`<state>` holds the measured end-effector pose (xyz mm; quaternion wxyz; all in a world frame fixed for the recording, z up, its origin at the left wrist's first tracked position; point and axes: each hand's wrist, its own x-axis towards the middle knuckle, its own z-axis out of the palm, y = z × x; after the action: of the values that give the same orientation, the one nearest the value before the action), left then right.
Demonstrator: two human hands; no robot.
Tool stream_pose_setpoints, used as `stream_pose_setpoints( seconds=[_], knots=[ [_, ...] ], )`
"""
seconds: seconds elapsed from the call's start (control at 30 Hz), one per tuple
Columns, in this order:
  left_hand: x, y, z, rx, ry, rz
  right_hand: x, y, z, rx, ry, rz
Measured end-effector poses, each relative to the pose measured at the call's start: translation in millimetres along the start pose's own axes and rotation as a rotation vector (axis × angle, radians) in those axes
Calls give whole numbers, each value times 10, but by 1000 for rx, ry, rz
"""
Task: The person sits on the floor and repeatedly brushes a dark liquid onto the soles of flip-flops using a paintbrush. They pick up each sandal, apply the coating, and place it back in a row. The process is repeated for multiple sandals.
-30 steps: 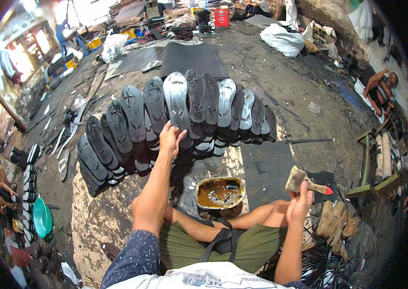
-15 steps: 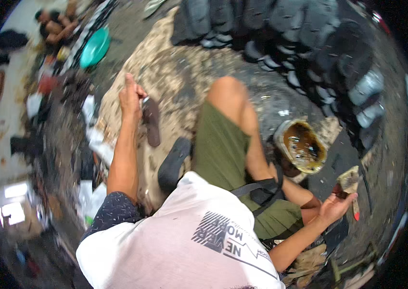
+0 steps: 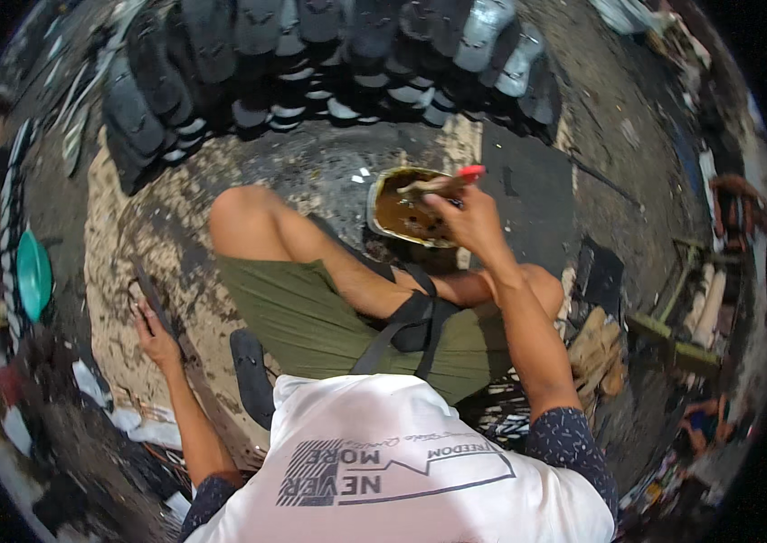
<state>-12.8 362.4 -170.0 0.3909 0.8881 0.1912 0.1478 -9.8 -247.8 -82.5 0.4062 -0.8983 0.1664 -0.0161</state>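
Note:
My left hand (image 3: 159, 337) is out at the left, closed on a dark brown shoe sole (image 3: 150, 294) that is tilted and seen nearly edge-on. My right hand (image 3: 469, 224) grips a paintbrush (image 3: 445, 186) with a red handle tip. The brush is over a squarish tub (image 3: 373, 215) with a pale, smeared rim, and its bristle end reaches toward the brown, glue-like liquid inside. My fingers partly hide the brush and the tub's right side. A dark flip-flop sole (image 3: 251, 376) lies beside my left thigh.
Black flip-flop soles (image 3: 320, 23) stand in a curved row ahead. A dark flat sheet (image 3: 528, 199) lies right of the tub. Pale brown sole-shaped pieces (image 3: 595, 348) are piled by my right knee. A green basin (image 3: 34, 276) stands far left; other people sit at both edges.
The view has swung to the right. My right hand has carried the brush from beside my right knee to over the tub. My left hand still holds the brown sole, now turned edge-on.

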Motion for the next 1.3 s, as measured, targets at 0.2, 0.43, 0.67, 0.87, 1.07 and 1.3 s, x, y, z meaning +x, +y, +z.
stream_pose_setpoints(
  seconds=[0.2,0.43,0.67,0.87,1.07,1.3],
  knots=[
    [-414,1700,504,-446,-384,58,-124,59,38,225,208,-241],
    [-372,2178,440,-694,-556,66,-559,739,-1120,-298,257,-117],
    [-1048,3217,1229,-1354,-1065,-330,-355,-832,-744,750,350,-54],
    [-1274,3583,1297,-1510,-1148,-428,-808,-1246,-41,722,226,-597],
    [-1476,3418,1248,-1384,-1309,-125,-160,-1091,-602,392,521,-209],
    [-1421,3461,1184,-1367,-1089,-106,-490,-927,-390,579,427,-168]
  ],
)
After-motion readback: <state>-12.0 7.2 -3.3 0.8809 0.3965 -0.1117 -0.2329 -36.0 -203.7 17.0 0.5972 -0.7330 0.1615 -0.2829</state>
